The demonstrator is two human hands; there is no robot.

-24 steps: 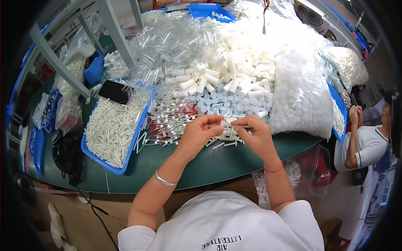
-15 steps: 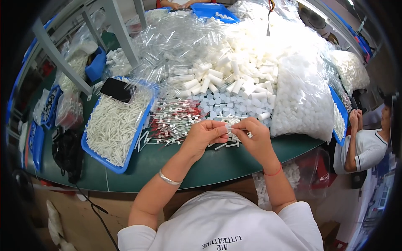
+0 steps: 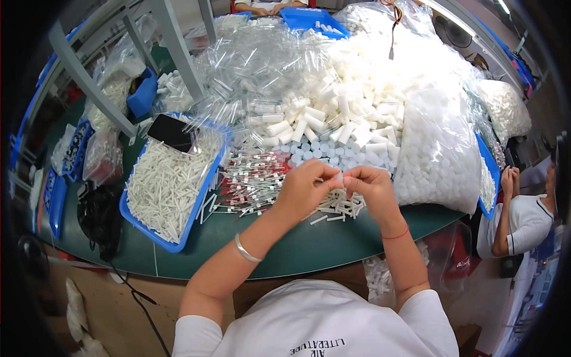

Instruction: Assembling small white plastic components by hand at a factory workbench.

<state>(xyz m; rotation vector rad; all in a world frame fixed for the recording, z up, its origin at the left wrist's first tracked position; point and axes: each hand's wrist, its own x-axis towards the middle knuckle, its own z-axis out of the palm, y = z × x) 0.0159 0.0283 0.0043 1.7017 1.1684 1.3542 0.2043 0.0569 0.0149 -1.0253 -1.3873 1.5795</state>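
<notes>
While the fingers cover most of it, a small pale piece [image 3: 339, 177] shows at mid-frame, between the two hands. Left hand [image 3: 304, 188]: pinching it, thumb against forefinger. Right hand [image 3: 373, 187]: pinching at its right side. Exact shape cannot be told. Handling, estimated: very light, fairly stiff, possibly slick if plastic; hardly fragile, but apt to slip from a hard squeeze. Best hold: fingertips on its sides.

Surroundings, left to right. Left of frame: blue tray [image 3: 172, 246] heaped with white sticks [image 3: 160, 199], a black phone [image 3: 169, 132] over its upper end. Next, a tangle of red-and-white pins [image 3: 253, 181], crowding the left hand. Upper centre: clear tubes [image 3: 262, 59]. Above the hands: pale discs [image 3: 333, 152], white cylinders [image 3: 312, 119] beyond. Below them: loose short sticks [image 3: 340, 206] on the green bench [image 3: 285, 262]. Right of centre: bulging clear bag [image 3: 440, 160], limiting room for the right hand.
</notes>
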